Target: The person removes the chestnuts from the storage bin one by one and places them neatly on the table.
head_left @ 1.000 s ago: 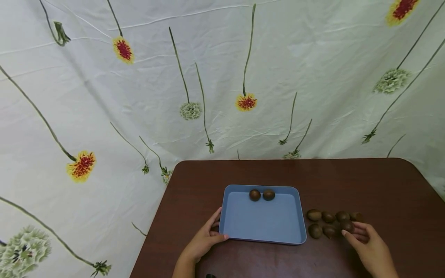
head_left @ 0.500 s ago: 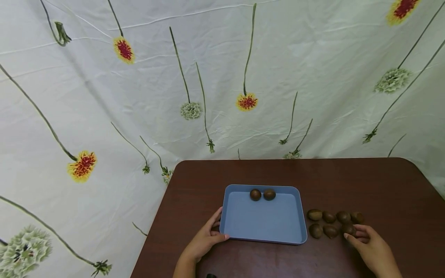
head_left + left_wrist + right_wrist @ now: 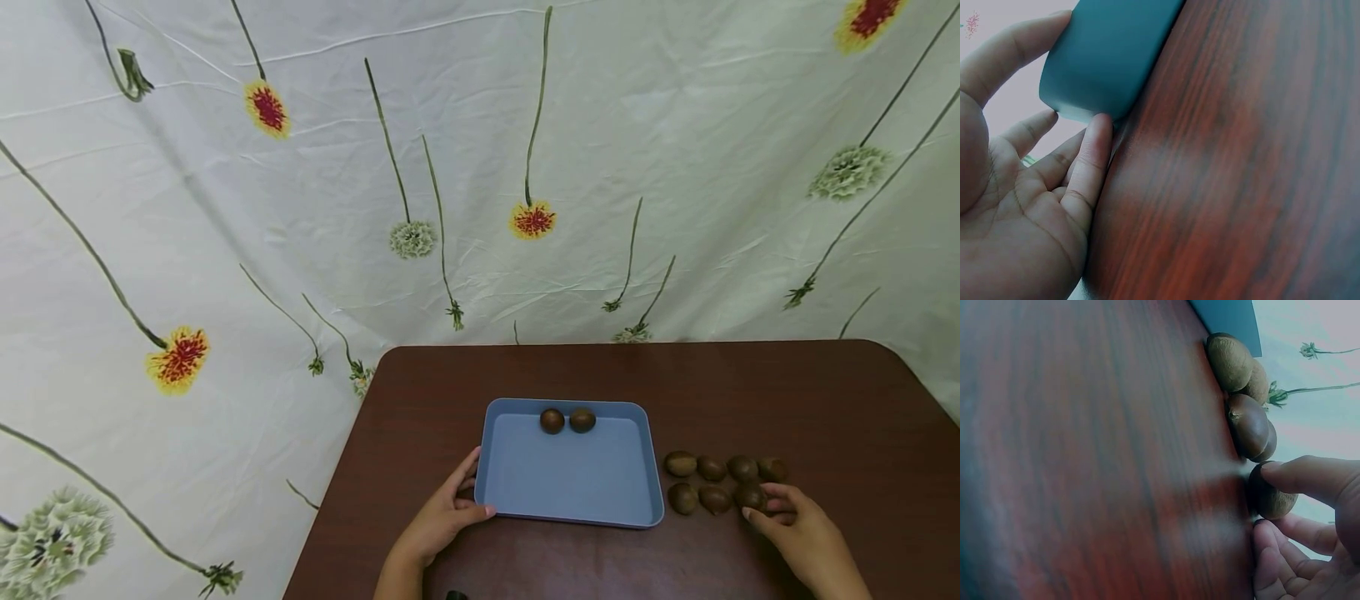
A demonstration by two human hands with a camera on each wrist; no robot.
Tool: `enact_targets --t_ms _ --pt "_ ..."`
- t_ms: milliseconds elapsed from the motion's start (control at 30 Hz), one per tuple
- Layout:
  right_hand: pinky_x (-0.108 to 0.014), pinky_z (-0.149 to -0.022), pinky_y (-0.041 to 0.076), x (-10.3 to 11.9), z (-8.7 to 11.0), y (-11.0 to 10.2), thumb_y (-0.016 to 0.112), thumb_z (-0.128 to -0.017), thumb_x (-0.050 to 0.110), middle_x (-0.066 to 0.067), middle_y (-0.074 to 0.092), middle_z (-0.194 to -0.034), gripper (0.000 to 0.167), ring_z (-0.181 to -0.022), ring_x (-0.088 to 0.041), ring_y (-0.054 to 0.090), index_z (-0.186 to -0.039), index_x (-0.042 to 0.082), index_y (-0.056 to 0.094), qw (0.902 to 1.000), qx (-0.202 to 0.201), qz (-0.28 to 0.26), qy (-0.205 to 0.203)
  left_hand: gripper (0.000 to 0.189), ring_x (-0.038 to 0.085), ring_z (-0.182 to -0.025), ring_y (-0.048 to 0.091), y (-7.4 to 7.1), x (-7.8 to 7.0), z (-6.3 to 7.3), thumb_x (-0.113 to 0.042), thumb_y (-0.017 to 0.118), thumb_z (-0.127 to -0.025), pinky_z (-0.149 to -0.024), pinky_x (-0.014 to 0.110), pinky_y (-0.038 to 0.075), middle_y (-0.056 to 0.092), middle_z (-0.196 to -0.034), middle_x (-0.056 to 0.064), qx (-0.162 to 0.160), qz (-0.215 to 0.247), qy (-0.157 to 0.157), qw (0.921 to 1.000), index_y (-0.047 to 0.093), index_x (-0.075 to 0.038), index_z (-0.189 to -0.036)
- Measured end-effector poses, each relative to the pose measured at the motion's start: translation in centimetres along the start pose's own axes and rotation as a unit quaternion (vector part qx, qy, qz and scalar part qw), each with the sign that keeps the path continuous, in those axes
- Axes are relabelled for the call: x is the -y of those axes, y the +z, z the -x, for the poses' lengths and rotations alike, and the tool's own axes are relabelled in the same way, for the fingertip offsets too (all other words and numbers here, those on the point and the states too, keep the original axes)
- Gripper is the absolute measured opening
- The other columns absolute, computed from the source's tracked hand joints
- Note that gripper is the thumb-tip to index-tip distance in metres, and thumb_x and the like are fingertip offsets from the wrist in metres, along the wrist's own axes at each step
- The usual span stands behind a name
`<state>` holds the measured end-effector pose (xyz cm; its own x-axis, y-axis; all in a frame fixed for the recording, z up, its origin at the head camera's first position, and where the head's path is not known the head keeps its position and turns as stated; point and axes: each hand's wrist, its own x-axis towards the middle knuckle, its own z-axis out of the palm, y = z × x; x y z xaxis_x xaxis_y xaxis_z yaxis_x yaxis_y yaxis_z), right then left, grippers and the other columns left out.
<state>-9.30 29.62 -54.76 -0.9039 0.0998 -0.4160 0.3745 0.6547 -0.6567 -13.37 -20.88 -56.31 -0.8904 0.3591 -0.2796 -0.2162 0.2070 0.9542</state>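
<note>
A shallow blue tray [image 3: 570, 475] lies on the table, with two brown chestnuts [image 3: 552, 421] at its far side. My left hand [image 3: 438, 517] holds the tray's near left corner, thumb at the front rim and fingers along the left side. In the left wrist view, fingertips touch the tray's wall [image 3: 1104, 56]. Right of the tray, several chestnuts [image 3: 681, 464] lie in two rows. My right hand [image 3: 806, 533] pinches the rightmost chestnut [image 3: 750, 496] of the near row, its thumb on top in the right wrist view and other fingers partly behind it.
The dark brown wooden table [image 3: 540, 558] has rounded far corners. Behind it hangs a white cloth [image 3: 480, 167] printed with flowers. A small black object [image 3: 456, 595] shows at the bottom edge of the head view.
My right hand has moved slightly right and lowered its chestnut into the near row's right end. The left hand and tray look still.
</note>
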Motion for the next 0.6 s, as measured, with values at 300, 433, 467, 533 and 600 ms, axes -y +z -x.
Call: enact_targets --t_ms 300,433,467,533,600 --pt "-0.036 -0.073 0.053 0.03 0.08 0.01 0.058 -0.095 0.063 -0.037 0.048 -0.136 0.095 -0.107 -0.035 0.062 -0.150 -0.010 0.030 1.0000 0.000 -0.007 0.003 0.092 0.023 -0.108 0.065 0.02 -0.18 0.10 -0.024 0.075 -0.093 -0.092 0.034 0.053 0.040 -0.152 0.024 0.000 0.004 -0.005 1.0000 0.017 -0.035 -0.163" --pt "-0.036 -0.075 0.052 -0.02 0.11 -0.03 0.058 -0.095 0.064 -0.038 0.046 -0.138 0.097 -0.109 -0.038 0.061 -0.151 -0.010 0.029 0.9998 0.004 -0.015 0.011 0.092 0.023 -0.108 0.065 0.04 -0.26 0.15 -0.024 0.076 -0.093 -0.092 0.034 0.053 0.040 -0.152 0.024 -0.002 0.003 -0.005 1.0000 0.017 -0.035 -0.163" --pt "-0.036 -0.075 0.053 -0.05 0.13 -0.06 0.058 -0.094 0.065 -0.038 0.045 -0.138 0.098 -0.110 -0.039 0.061 -0.151 -0.010 0.029 0.9998 0.003 -0.017 0.014 0.092 0.023 -0.108 0.065 0.04 -0.27 0.16 -0.025 0.076 -0.093 -0.092 0.034 0.053 0.040 -0.152 0.024 -0.002 0.002 -0.005 1.0000 0.017 -0.035 -0.163" --pt "-0.036 -0.075 0.053 -0.10 0.20 -0.14 0.057 -0.094 0.066 -0.039 0.045 -0.139 0.099 -0.111 -0.041 0.061 -0.151 -0.010 0.029 0.9997 0.000 -0.017 0.018 0.092 0.023 -0.108 0.065 0.04 -0.29 0.17 -0.025 0.076 -0.092 -0.092 0.034 0.053 0.040 -0.152 0.023 -0.002 0.003 -0.006 1.0000 0.018 -0.035 -0.163" --pt "-0.036 -0.075 0.052 -0.09 0.32 -0.25 0.056 -0.094 0.068 -0.039 0.044 -0.140 0.100 -0.112 -0.043 0.061 -0.151 -0.010 0.029 0.9996 -0.007 -0.017 0.021 0.092 0.023 -0.108 0.065 0.02 -0.30 0.16 -0.025 0.076 -0.092 -0.092 0.034 0.053 0.040 -0.152 0.023 -0.001 0.003 -0.007 1.0000 0.018 -0.035 -0.163"
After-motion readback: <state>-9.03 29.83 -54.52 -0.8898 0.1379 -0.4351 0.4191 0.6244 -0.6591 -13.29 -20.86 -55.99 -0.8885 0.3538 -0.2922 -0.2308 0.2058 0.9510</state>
